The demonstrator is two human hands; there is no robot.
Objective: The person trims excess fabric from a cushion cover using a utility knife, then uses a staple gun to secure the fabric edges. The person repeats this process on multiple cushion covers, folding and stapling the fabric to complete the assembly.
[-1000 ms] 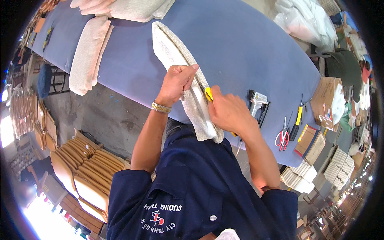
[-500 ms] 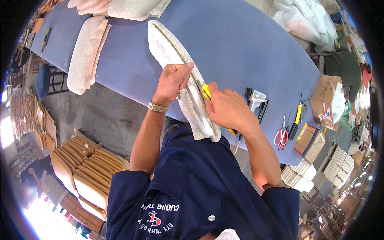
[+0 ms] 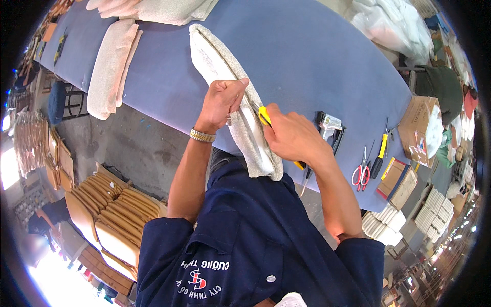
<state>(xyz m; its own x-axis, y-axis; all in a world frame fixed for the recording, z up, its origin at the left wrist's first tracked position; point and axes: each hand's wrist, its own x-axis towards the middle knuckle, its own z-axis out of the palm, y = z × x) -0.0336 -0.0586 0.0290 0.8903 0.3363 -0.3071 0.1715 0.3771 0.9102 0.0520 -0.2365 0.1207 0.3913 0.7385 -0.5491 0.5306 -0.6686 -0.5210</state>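
A long, curved padded piece (image 3: 206,57), white on its face with beige-grey woven fabric wrapped over its edges, slants from the table to my waist. My left hand (image 3: 224,101) is closed in a fist on its middle, thumb pressed at the fabric edge. In my right hand (image 3: 294,134) is a yellow-handled tool (image 3: 264,116); its metal front end meets the folded fabric beside my left fist. My fingers hide most of the tool, so its exact kind cannot be told. Below my right hand shows a yellow and black end (image 3: 299,165) with a thin rod.
On the blue-grey table (image 3: 296,56), right side, lie a staple gun (image 3: 330,125), red-handled scissors (image 3: 361,174) and a yellow-black screwdriver (image 3: 379,153). A cardboard box (image 3: 417,125) stands at the right edge. Fabric-covered pieces (image 3: 110,71) lie left. Tan cushions (image 3: 112,210) are stacked lower left.
Both hands keep their hold, with only a very slight shift of the piece and the tool. At the far lower left, a person's arm has come into view.
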